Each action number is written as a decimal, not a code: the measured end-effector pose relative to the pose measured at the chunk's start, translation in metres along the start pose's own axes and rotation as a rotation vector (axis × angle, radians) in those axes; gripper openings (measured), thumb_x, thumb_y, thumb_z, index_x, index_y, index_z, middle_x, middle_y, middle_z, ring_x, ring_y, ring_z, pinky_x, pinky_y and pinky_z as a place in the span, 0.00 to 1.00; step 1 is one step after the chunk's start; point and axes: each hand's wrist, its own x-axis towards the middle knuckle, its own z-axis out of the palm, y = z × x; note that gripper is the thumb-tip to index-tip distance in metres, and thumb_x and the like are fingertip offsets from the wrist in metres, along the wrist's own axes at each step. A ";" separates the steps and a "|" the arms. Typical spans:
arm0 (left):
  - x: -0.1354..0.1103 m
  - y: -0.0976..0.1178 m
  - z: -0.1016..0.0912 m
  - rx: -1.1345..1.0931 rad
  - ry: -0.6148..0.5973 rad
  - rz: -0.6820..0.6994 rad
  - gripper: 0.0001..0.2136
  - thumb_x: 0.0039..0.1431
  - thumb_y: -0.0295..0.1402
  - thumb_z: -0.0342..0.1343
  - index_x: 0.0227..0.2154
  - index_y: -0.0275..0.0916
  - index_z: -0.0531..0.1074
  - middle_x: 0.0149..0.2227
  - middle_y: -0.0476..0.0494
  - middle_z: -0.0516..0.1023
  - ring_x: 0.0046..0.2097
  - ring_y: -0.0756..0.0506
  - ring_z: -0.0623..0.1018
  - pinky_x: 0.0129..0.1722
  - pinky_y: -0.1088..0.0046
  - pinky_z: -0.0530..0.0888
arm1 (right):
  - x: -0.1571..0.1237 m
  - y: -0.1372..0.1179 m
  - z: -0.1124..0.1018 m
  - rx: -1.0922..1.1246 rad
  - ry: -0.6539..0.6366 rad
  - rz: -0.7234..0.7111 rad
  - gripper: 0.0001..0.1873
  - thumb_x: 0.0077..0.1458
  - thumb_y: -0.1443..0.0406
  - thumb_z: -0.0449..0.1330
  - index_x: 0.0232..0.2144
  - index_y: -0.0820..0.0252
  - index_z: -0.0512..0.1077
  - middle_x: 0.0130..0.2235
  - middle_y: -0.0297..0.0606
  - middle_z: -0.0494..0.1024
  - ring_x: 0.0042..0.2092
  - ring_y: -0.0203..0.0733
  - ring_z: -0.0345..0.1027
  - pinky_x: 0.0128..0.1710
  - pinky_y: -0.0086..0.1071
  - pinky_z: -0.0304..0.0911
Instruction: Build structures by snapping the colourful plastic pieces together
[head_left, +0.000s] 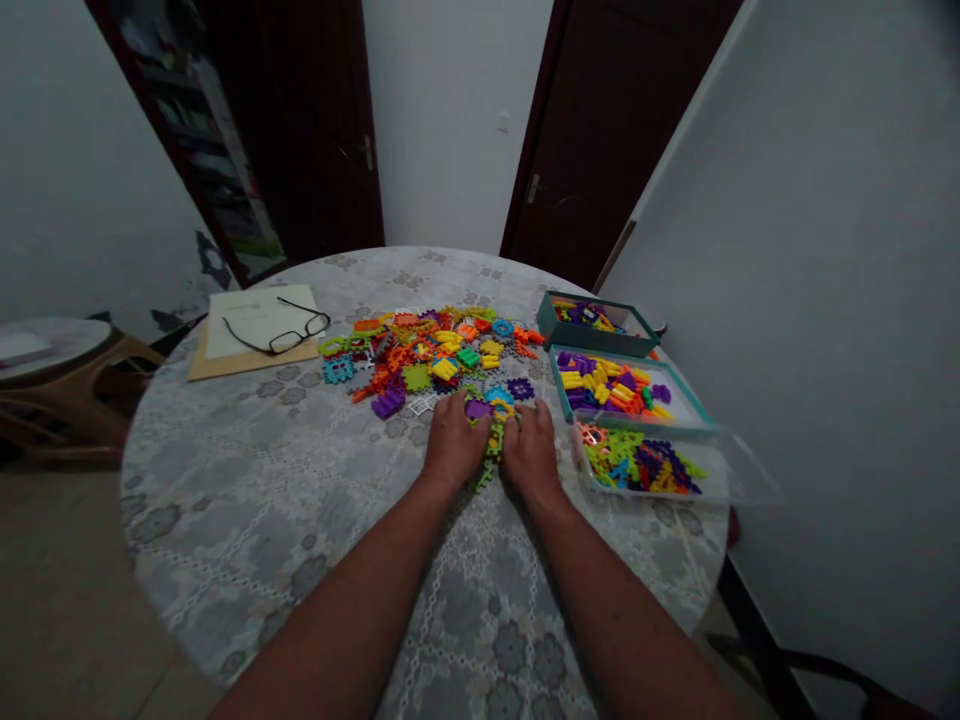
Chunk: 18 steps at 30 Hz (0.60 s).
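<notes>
From the head camera, your left hand [454,440] and your right hand [531,447] lie side by side on the round table [247,480], knuckles up, fingers curled down around a small build of interlocked plastic pieces [494,440]. The build sits between the two hands, mostly green and yellow, with a purple piece at its far end; a bit of it pokes out toward you under your wrists. Both hands are closed on it, each gripping one side, and the build rests on the lace-patterned tablecloth just in front of you.

Just beyond your fingers spreads a loose pile of coloured pieces [431,350], orange, yellow, green, blue and purple. To your right stand three containers in a row: a clear tray [720,480] nearest you holding mixed pieces, a teal box [694,418] behind it with yellow and purple pieces, and a second teal box [555,325] farther back. On the far left of the table a pair of glasses [281,335] lies on a sheet of paper [247,310] over a brown folder [202,362].
</notes>
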 end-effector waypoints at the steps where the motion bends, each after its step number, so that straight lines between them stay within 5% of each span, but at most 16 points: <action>1: -0.001 0.003 0.000 -0.021 -0.004 -0.014 0.26 0.64 0.36 0.62 0.63 0.34 0.72 0.61 0.27 0.78 0.65 0.34 0.76 0.67 0.56 0.69 | 0.000 -0.001 0.002 0.031 0.010 -0.010 0.21 0.70 0.63 0.50 0.56 0.65 0.77 0.67 0.60 0.69 0.72 0.57 0.60 0.70 0.54 0.59; 7: -0.003 0.016 -0.003 -0.137 -0.060 -0.147 0.29 0.63 0.35 0.63 0.66 0.34 0.69 0.64 0.27 0.77 0.65 0.35 0.77 0.66 0.58 0.70 | 0.010 -0.007 0.001 0.246 0.012 0.087 0.22 0.65 0.62 0.49 0.47 0.64 0.81 0.57 0.56 0.80 0.63 0.53 0.72 0.68 0.48 0.62; 18: 0.000 0.015 -0.007 -0.307 -0.100 -0.215 0.20 0.58 0.32 0.67 0.54 0.42 0.78 0.54 0.35 0.84 0.54 0.37 0.82 0.57 0.58 0.75 | 0.020 -0.005 -0.001 0.891 0.179 0.671 0.21 0.50 0.58 0.62 0.44 0.60 0.83 0.45 0.44 0.87 0.46 0.51 0.82 0.50 0.43 0.75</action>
